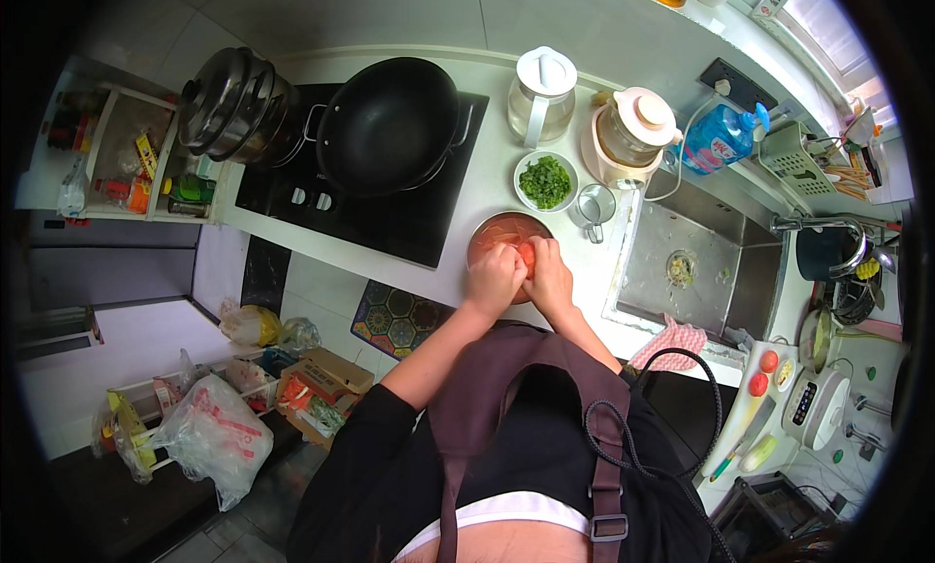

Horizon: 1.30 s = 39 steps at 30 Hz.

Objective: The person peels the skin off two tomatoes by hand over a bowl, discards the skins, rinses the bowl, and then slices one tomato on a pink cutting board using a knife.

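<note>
Both of my hands are close together over a round metal bowl (478, 234) at the counter's front edge. Reddish liquid with pale and reddish slices fills the bowl. My right hand (549, 274) is closed around a red, peeled-looking tomato (527, 255). My left hand (497, 279) has its fingers curled against the tomato's left side; whether it grips the tomato or another piece is hidden. Just behind the bowl stands a white bowl (520, 190) of chopped green herbs (545, 182). Beside that is a clear glass cup (594, 206) with a handle.
A black wok (391, 125) rests on the black cooktop (409, 230) at left, beside a stacked steamer pot (234, 110). A glass pitcher (541, 99) and a pink kettle (634, 132) stand behind. The metal sink (694, 271) and a cutting board (738, 409) with tomatoes and a knife lie right.
</note>
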{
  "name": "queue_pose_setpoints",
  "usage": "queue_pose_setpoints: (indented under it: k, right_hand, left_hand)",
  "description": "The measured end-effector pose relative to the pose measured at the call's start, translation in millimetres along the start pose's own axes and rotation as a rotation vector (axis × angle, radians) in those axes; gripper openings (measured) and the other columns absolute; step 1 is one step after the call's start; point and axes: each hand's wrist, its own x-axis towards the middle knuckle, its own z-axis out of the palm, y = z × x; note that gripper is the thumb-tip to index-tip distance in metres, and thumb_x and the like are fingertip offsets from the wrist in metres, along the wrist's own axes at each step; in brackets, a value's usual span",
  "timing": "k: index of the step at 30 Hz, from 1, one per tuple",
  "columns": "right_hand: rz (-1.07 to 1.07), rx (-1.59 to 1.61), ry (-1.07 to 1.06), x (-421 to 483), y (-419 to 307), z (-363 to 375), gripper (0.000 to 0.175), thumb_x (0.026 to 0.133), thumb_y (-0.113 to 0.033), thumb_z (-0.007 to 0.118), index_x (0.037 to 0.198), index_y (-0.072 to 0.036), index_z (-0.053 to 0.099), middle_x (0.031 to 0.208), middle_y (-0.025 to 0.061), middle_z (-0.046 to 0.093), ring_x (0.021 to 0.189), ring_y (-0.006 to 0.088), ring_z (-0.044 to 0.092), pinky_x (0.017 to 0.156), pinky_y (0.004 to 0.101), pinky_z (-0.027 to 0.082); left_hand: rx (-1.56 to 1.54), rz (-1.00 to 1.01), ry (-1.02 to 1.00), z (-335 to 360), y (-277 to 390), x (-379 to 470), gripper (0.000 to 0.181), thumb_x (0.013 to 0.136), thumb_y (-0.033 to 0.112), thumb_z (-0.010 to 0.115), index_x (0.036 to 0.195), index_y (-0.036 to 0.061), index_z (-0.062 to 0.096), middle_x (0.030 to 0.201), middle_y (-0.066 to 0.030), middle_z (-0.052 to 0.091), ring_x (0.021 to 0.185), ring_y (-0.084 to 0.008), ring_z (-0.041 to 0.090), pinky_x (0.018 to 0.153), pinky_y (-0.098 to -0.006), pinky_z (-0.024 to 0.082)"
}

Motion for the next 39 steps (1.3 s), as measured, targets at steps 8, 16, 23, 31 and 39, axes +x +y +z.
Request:
queue_pose_setpoints:
  k: [8,16,23,31,39]
  right_hand:
    - [-0.047,0.161,-0.007,2.8,2.7,-4.3,0.055,0.065,-0.007,0.071,0.114,-0.01,0.047,0.105,0.0121,0.051,0.096,0.0341,0.056,0.073,0.0404,0.05]
    - [0.05,0.536,-0.044,3.0,16.7,4.4,0.058,0.063,-0.004,0.074,0.113,-0.008,0.045,0.107,0.0113,0.053,0.103,0.0282,0.056,0.086,0.0341,0.047]
    - [0.444,1.236,-0.31,6.9,22.1,-5.7,0.059,0.07,-0.003,0.074,0.118,-0.013,0.04,0.109,0.0083,0.053,0.093,0.0214,0.059,0.076,0.0307,0.05]
    - [0.615,1.763,-0.419,8.1,23.0,-25.8,0.067,0.078,-0.005,0.068,0.135,-0.019,0.035,0.112,0.0075,0.054,0.084,0.0205,0.06,0.063,0.0272,0.05]
    - [0.545,1.284,-0.388,8.4,21.4,-20.8,0.073,0.073,-0.006,0.074,0.135,-0.015,0.036,0.117,0.01,0.049,0.098,0.0206,0.057,0.077,0.0305,0.052]
  left_hand:
    - [-0.256,-0.292,-0.065,1.5,-18.3,7.6,0.013,0.07,0.013,0.067,0.069,0.0062,0.057,0.073,-0.0093,0.062,0.069,-0.0288,0.061,0.065,-0.04,0.049]
    - [-0.239,-0.368,-0.053,6.3,-35.3,8.8,0.015,0.07,0.014,0.069,0.074,0.0004,0.062,0.07,-0.0121,0.066,0.066,-0.0261,0.066,0.064,-0.0351,0.052]
    - [-0.124,-0.402,-0.091,12.8,-54.2,6.9,0.015,0.071,0.014,0.068,0.073,0.0018,0.06,0.072,-0.0127,0.064,0.07,-0.0289,0.063,0.065,-0.0385,0.05]
    - [-0.028,-0.343,-0.132,22.0,-61.2,-3.0,0.004,0.078,0.009,0.057,0.077,0.0052,0.058,0.082,-0.0117,0.06,0.076,-0.0341,0.061,0.069,-0.0441,0.049]
    - [-0.463,-0.272,-0.179,15.7,-46.0,0.5,0.026,0.086,0.008,0.06,0.11,0.0014,0.063,0.102,-0.0148,0.065,0.092,-0.0239,0.064,0.081,-0.0332,0.051]
